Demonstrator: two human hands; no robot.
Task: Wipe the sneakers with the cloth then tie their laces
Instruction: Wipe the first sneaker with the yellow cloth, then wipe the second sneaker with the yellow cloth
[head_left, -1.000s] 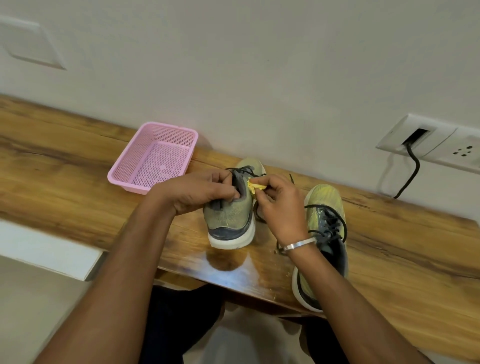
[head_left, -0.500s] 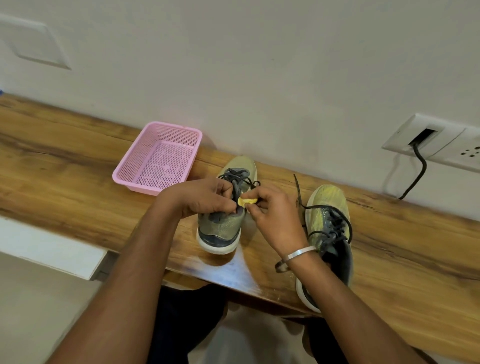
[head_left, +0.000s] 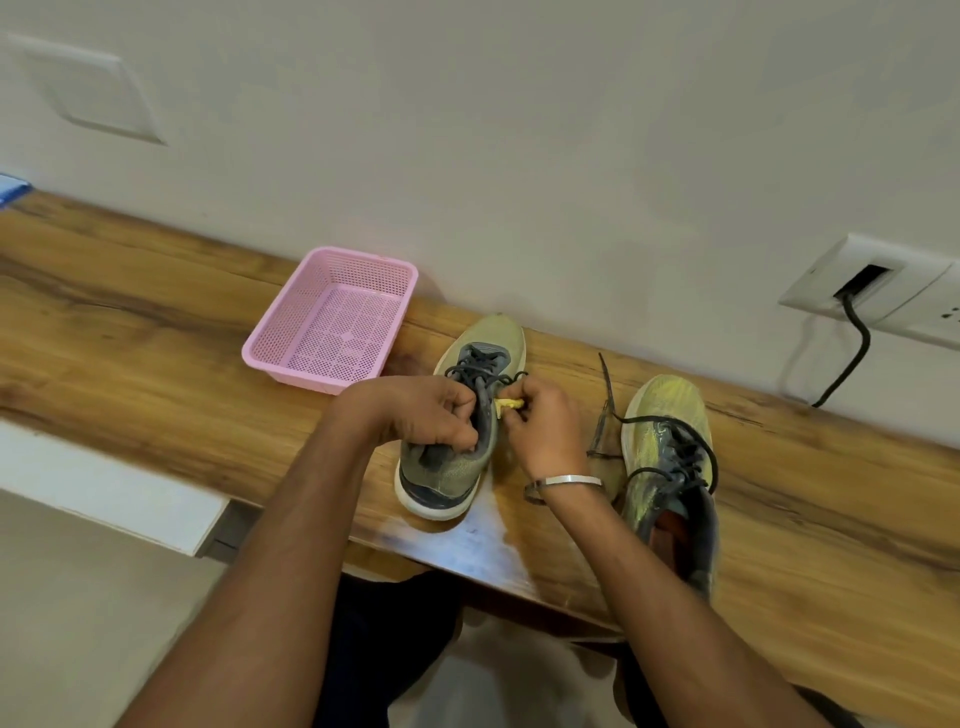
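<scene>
Desk (head_left: 156, 332) runs off frame both sides. R shoe (head_left: 670, 467) lies w/ its heel partly behind the R forearm. L shoe (head_left: 457, 467) stands mid-desk; L hand (head_left: 415, 410) curls over its collar, fingertips hidden inside. R hand (head_left: 545, 426) pinches yellow cloth (head_left: 508, 404), mostly hidden, at L shoe's laces.

**What the head view leaves unseen**

The left hand (head_left: 421, 413) covers the collar of the left sneaker (head_left: 457, 426), so its grip inside is unclear. Only a scrap of the yellow cloth (head_left: 508, 404) shows past the right hand (head_left: 545, 426); the rest is hidden in the fingers. The right forearm crosses the heel of the right sneaker (head_left: 670, 457). The wall socket (head_left: 883, 291) and a blue object (head_left: 10, 189) are cut by the frame edges
</scene>
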